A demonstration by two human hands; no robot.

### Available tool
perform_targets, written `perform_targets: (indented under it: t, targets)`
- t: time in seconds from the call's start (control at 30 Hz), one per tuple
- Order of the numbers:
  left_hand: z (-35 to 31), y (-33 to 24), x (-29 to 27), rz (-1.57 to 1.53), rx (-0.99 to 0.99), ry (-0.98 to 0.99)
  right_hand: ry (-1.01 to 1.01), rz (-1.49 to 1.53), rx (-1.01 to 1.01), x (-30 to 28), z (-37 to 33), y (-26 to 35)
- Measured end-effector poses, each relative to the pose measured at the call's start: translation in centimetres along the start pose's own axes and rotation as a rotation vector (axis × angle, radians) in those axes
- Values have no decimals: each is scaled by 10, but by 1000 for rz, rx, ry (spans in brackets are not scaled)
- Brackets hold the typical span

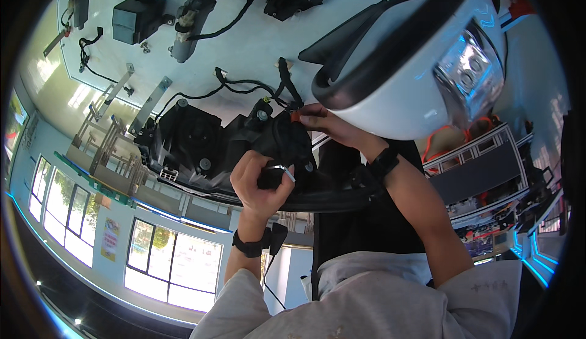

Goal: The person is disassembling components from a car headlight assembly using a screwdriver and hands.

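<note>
A large black car-part assembly (235, 134), looking like the back of a headlamp, lies across the middle with wiring along its far side. My left hand (259, 183) is closed in front of it, around a small bent silver metal piece (282, 170) that sticks out past the thumb; its exact kind is unclear. At the assembly's far right, my right hand (329, 125) pinches a small orange-red part (295, 116) beside the black cable bundle (287, 83). That part is mostly covered by my fingers.
A white housing with a black rim (390, 76) bulges close by my right hand. On the pale board (238, 52) beyond sit a black box (139, 18), a cylindrical part (194, 18) and loose cables. Metal brackets (152, 101) stick out at the left.
</note>
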State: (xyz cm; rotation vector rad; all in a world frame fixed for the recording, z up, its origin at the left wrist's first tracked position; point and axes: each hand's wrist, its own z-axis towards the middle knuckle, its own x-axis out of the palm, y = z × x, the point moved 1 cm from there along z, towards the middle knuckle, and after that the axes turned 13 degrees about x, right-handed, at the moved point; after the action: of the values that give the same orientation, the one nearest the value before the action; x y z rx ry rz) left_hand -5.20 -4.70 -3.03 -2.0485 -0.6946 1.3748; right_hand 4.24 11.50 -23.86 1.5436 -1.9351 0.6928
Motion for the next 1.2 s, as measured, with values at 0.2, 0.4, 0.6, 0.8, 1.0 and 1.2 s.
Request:
perform_targets:
  t: [0.2, 0.4, 0.6, 0.8, 1.0, 1.2]
  targets:
    - [-3, 2, 0, -7, 30, -44, 33, -158, 151, 20, -17, 66]
    - [-3, 4, -1, -14, 43, -46, 257, -329, 238, 6, 3, 88]
    - [-3, 8, -2, -72, 81, -15, 371, -296, 312, 6, 8, 97]
    - [1, 7, -3, -38, 62, -12, 332, -272, 267, 18, -15, 104]
    - [0, 9, -3, -50, 79, -33, 26, -355, 157, 53, -44, 93]
    - [1, 9, -1, -66, 95, -46, -99, -557, 108, 65, -51, 92]
